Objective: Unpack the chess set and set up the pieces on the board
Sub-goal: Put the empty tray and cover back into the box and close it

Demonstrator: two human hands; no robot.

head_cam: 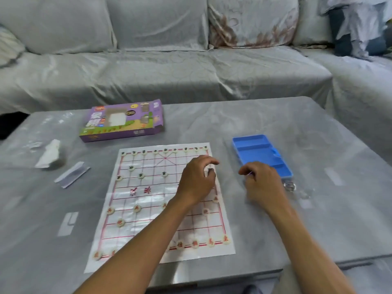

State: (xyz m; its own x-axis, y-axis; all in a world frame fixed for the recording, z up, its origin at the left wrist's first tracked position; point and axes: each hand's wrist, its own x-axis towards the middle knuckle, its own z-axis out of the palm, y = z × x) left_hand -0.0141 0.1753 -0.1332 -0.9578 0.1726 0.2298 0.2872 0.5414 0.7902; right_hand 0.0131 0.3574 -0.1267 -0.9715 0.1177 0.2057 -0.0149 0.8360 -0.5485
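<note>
Grey-covered sofa behind, the surface [265, 124] carried the paper xiangqi board [157, 200], where the left hand [196, 179] seemingly pinched a small disc piece in curled fingers and the right hand [262, 181] curled, contents unclear; such discs looked light, slick, best pinched by the rim.

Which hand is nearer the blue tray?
Right. The right hand sits just beside the blue tray, at its near-left edge; the left hand is farther left, over the board.

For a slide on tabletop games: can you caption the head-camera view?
Left hand places a piece on the nearly set paper board; right hand hovers beside the blue tray.
</note>
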